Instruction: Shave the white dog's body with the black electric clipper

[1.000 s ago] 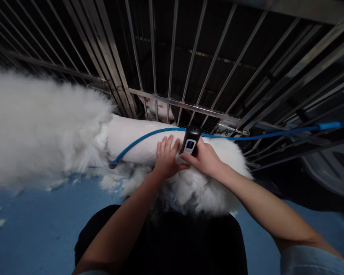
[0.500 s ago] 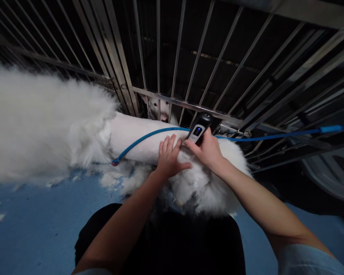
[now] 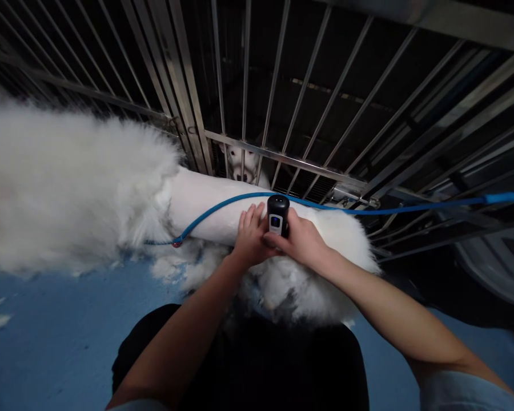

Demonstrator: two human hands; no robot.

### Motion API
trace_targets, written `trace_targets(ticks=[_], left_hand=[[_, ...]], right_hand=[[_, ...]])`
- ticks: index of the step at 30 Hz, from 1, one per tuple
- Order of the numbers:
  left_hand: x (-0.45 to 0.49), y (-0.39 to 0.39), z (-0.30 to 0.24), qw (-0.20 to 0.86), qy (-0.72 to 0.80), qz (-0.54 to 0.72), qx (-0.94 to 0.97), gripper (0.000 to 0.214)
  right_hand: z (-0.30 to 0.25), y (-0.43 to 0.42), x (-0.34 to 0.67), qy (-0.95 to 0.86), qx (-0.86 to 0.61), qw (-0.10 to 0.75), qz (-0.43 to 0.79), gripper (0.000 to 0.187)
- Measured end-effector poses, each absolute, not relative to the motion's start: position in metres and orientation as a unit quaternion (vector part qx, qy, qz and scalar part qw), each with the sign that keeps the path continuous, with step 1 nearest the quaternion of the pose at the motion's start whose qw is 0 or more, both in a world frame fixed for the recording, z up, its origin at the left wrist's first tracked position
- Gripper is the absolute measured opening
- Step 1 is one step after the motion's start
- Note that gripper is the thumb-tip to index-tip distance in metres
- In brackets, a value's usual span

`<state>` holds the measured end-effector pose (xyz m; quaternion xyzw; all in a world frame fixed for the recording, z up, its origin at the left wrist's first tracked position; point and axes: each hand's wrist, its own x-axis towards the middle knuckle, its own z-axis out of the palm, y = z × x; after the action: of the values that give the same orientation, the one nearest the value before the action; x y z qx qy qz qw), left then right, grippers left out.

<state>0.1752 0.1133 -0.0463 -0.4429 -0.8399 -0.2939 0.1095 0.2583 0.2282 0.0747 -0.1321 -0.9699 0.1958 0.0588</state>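
A white fluffy dog (image 3: 68, 182) lies across a blue table (image 3: 47, 337), its middle shaved smooth (image 3: 205, 208). My right hand (image 3: 302, 242) grips a black electric clipper (image 3: 278, 216) held upright against the fur beside the shaved strip. Just left of the clipper, my left hand (image 3: 248, 237) lies flat on the dog with its fingers stretched out. A blue leash (image 3: 368, 210) runs from the dog's body off to the right.
Metal cage bars (image 3: 282, 85) stand close behind the dog, and another white dog (image 3: 242, 162) looks through them. Loose clumps of cut fur (image 3: 175, 265) lie on the blue table. My dark apron (image 3: 248, 365) is below my arms.
The clipper has swung from tilted right back to upright and come a little nearer me. My left hand stays on the shaved flank.
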Motion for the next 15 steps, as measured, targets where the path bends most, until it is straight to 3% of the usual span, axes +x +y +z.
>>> trace_targets(ticks=[5,10,15], left_hand=[[0.17,0.108,-0.038,0.079,-0.844,-0.282,-0.449,0.117],[0.162,0.101,-0.029,0.045,-0.831,-0.26,-0.489,0.116],[0.152,0.095,-0.022,0.009,-0.825,-0.25,-0.507,0.121]], right_hand=[[0.072,0.229,0.256,-0.959,-0.172,0.138,0.177,0.044],[0.07,0.228,0.257,-0.974,-0.106,0.073,0.184,0.045],[0.068,0.228,0.253,-0.962,-0.158,0.136,0.178,0.046]])
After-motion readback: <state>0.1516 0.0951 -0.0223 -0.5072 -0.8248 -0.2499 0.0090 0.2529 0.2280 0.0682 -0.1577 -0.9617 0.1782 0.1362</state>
